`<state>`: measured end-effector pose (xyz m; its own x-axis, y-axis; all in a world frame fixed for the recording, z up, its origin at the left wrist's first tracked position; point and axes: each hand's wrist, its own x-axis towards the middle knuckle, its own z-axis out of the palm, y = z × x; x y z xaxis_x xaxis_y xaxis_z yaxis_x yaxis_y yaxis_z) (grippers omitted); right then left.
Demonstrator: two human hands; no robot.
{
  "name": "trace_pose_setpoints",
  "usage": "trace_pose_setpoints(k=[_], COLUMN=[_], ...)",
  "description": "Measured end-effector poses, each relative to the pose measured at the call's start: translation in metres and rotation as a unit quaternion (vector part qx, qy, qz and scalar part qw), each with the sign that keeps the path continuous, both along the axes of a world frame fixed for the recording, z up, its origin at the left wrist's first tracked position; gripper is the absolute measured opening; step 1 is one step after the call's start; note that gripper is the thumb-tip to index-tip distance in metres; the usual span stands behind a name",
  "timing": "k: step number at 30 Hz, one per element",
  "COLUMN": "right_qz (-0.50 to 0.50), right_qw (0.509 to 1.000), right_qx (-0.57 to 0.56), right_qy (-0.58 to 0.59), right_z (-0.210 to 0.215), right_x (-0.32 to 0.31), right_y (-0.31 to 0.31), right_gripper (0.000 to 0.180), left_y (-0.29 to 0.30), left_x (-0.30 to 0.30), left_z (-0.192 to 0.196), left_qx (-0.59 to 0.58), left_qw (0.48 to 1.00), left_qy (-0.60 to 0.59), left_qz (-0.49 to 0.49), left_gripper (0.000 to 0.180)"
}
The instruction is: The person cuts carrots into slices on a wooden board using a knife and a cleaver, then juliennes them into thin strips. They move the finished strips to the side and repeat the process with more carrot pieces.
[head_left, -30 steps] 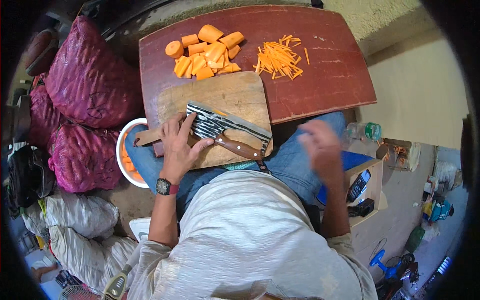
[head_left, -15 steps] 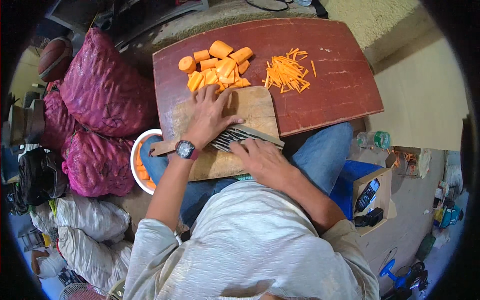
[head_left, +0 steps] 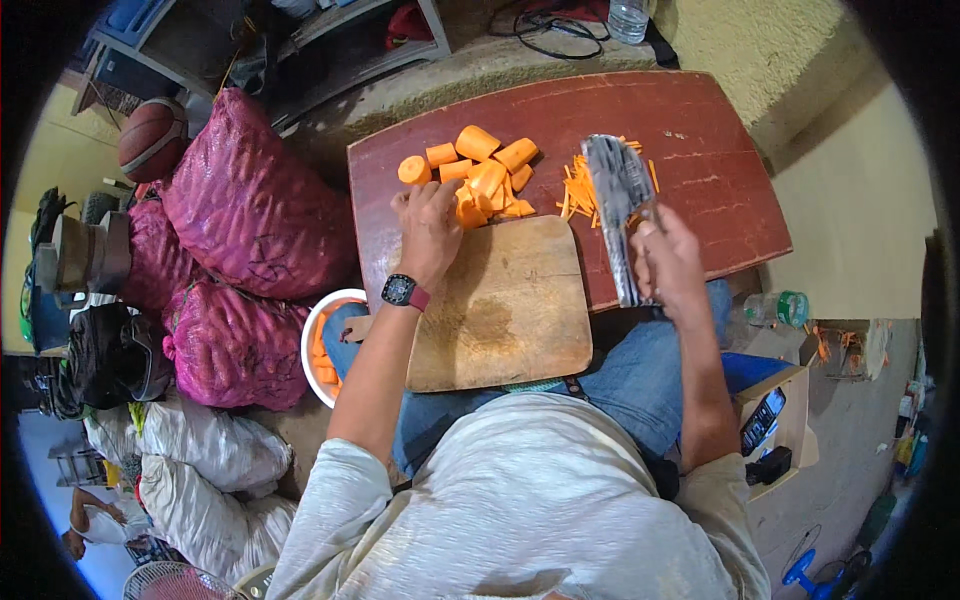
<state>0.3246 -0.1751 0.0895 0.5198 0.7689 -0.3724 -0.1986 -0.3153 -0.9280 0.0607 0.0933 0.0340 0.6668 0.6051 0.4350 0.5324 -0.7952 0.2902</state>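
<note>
My left hand [head_left: 430,235] is at the near left edge of a heap of carrot pieces [head_left: 480,180]. Its fingers are curled down, and whatever is under them is hidden. Over the table's right half, my right hand [head_left: 665,255] grips a wide-bladed knife [head_left: 618,190], smeared by motion, its dark, mottled blade pointing away from me. Behind the blade, partly covered by it, lies a pile of thin carrot strips [head_left: 580,190]. A worn wooden cutting board [head_left: 500,310] spans my lap and the near table edge, with its bare surface showing.
The red table [head_left: 700,130] stands ahead. A white bucket [head_left: 308,345] of carrots is left of my knee, beside pink mesh sacks [head_left: 255,190] and white sacks [head_left: 210,440]. At right are a plastic bottle [head_left: 775,308] and a cardboard box [head_left: 800,400]. Another person [head_left: 100,520] shows far left.
My right hand has lifted the knife off the board and carried it right, beside the carrot strips. My left hand has left the blade for the carrot heap. The whole view has shifted.
</note>
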Motion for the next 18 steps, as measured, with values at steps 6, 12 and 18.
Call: trace_pose_setpoints(k=[6,12,18], right_qz=[0.105,0.173,0.147], right_qw=[0.968,0.927,0.966], right_qx=[0.065,0.094,0.048], right_qy=[-0.22,-0.319,-0.208], right_z=[-0.019,0.007,0.017], right_x=[-0.062,-0.081,-0.078], right_y=[-0.004,-0.011,-0.016], right_gripper=[0.044,0.044,0.043], left_y=[0.006,0.018,-0.018], left_x=[0.046,0.051,0.016], left_z=[-0.003,-0.006,0.015], left_qx=[0.053,0.052,-0.088], left_qw=[0.997,0.994,0.995], left_qy=[0.062,0.096,-0.043], left_qz=[-0.016,-0.014,-0.007], left_gripper=[0.051,0.056,0.055])
